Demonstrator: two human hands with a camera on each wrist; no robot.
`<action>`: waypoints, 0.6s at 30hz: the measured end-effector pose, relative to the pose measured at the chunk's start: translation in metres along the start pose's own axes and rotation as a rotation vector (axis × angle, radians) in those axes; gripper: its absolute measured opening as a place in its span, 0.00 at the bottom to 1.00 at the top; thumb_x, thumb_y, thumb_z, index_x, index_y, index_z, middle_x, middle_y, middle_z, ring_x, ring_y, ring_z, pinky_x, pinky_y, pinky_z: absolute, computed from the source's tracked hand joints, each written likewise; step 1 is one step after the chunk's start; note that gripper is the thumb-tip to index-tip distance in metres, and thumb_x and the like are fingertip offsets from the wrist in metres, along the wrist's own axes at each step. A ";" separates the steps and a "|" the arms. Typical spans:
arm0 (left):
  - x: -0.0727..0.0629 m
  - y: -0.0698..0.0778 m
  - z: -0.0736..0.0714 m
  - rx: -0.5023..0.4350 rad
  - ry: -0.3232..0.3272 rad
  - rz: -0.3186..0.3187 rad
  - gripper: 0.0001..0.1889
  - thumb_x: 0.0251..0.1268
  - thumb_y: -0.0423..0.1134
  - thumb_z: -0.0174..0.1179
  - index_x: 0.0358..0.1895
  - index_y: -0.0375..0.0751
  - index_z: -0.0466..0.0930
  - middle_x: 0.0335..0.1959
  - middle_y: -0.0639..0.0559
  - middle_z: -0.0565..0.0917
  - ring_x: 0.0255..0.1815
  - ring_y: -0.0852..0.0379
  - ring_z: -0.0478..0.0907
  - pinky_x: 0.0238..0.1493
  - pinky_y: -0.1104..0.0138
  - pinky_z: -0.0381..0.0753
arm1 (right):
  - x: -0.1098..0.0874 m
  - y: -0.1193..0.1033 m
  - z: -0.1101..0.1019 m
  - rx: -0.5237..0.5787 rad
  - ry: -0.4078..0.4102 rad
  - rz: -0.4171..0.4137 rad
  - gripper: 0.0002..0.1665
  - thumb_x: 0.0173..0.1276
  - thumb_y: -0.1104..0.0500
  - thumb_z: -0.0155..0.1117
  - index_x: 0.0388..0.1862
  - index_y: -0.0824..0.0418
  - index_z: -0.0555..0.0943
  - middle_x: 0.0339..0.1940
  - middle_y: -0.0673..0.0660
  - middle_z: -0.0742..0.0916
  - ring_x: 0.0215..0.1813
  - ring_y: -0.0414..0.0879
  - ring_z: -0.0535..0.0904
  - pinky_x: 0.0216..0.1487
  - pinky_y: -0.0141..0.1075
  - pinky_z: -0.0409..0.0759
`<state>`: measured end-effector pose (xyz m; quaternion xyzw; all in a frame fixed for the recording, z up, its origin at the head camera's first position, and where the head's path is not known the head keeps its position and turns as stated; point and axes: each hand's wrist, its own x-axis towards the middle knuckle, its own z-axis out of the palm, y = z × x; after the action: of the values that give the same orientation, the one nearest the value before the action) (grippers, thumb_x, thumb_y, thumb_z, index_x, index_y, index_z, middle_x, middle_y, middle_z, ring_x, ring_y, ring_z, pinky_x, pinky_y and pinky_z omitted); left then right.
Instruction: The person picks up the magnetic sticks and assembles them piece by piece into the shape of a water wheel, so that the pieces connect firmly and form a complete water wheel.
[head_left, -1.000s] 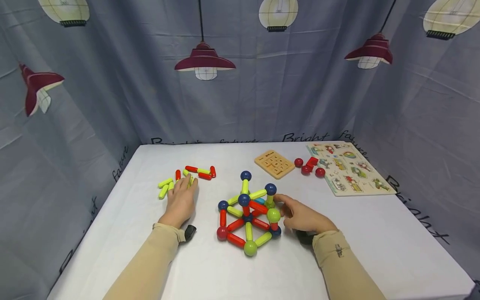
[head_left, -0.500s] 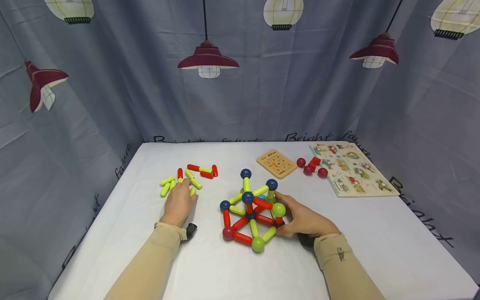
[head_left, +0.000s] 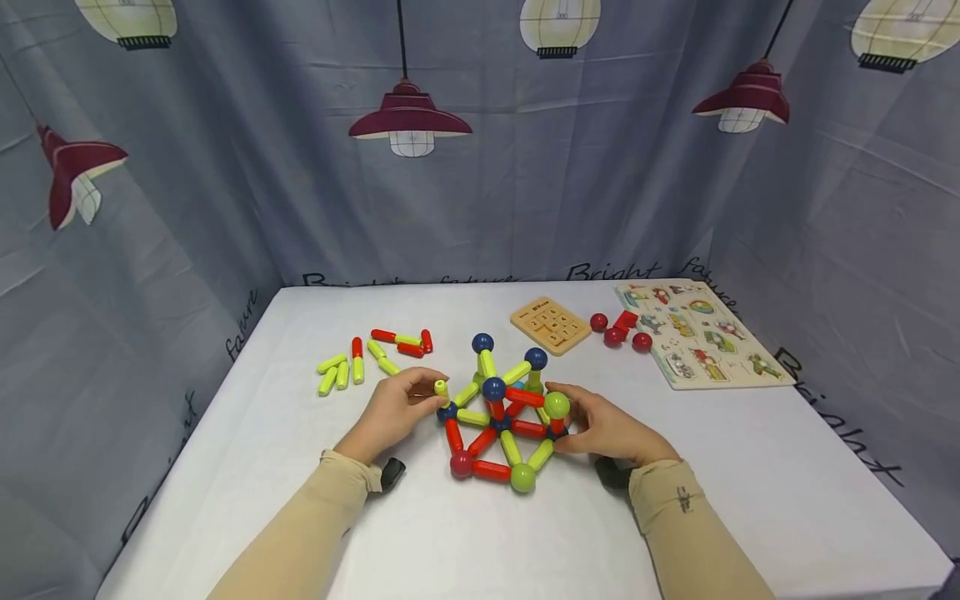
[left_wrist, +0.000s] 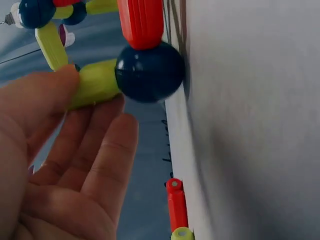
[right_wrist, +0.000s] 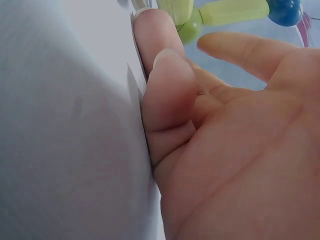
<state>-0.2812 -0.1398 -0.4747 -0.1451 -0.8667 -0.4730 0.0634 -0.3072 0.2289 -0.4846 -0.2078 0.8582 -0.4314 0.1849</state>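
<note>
A magnetic ball-and-rod structure [head_left: 501,423] of red and yellow-green rods with blue, green and red balls stands mid-table. My left hand [head_left: 393,414] pinches a yellow-green magnetic rod [head_left: 442,390] between thumb and fingers. That rod rises from the blue ball [head_left: 447,412] at the structure's left corner; in the left wrist view its end meets the blue ball [left_wrist: 150,72]. My right hand [head_left: 611,429] holds the structure's right side, with the thumb by a dark blue ball and fingers behind. In the right wrist view several fingers curl low against the table, partly hiding the structure.
Loose yellow-green and red rods [head_left: 357,360] lie at the left back. A wooden number board [head_left: 551,325], red balls [head_left: 613,337] and red pieces [head_left: 626,320] are at the back right, beside a picture board [head_left: 701,333]. A grey curtain [head_left: 480,200] surrounds the table.
My left hand has picked a yellow-green rod from the loose pile and brought it right to the structure's left blue ball. My right hand has closed in on the structure, which has turned slightly.
</note>
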 end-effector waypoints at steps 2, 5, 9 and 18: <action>-0.002 0.001 0.003 0.018 -0.023 0.031 0.19 0.63 0.35 0.73 0.57 0.48 0.83 0.49 0.55 0.87 0.50 0.57 0.86 0.52 0.67 0.86 | 0.001 0.000 0.000 -0.003 -0.007 0.001 0.55 0.56 0.54 0.82 0.80 0.47 0.64 0.51 0.59 0.78 0.49 0.54 0.73 0.41 0.42 0.78; -0.003 0.002 0.006 0.022 -0.048 0.070 0.18 0.63 0.34 0.73 0.56 0.46 0.83 0.49 0.55 0.86 0.51 0.56 0.86 0.51 0.67 0.86 | 0.002 0.000 -0.001 -0.006 -0.009 0.001 0.55 0.57 0.54 0.82 0.80 0.49 0.64 0.48 0.58 0.79 0.46 0.53 0.74 0.38 0.39 0.78; -0.003 0.001 0.007 0.029 -0.060 0.063 0.18 0.65 0.35 0.71 0.57 0.46 0.82 0.49 0.55 0.87 0.52 0.55 0.85 0.51 0.67 0.86 | 0.004 0.001 -0.003 -0.004 0.006 -0.017 0.53 0.58 0.55 0.81 0.80 0.51 0.65 0.49 0.58 0.81 0.43 0.53 0.76 0.36 0.38 0.79; -0.006 0.004 0.006 0.049 -0.102 0.049 0.21 0.67 0.42 0.71 0.61 0.44 0.80 0.47 0.56 0.87 0.51 0.56 0.86 0.52 0.62 0.86 | 0.004 0.009 -0.008 0.033 0.040 -0.004 0.47 0.60 0.58 0.79 0.76 0.55 0.69 0.49 0.58 0.83 0.44 0.53 0.78 0.32 0.37 0.80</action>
<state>-0.2745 -0.1340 -0.4757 -0.1885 -0.8765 -0.4417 0.0342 -0.3163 0.2365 -0.4881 -0.1979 0.8541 -0.4499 0.1703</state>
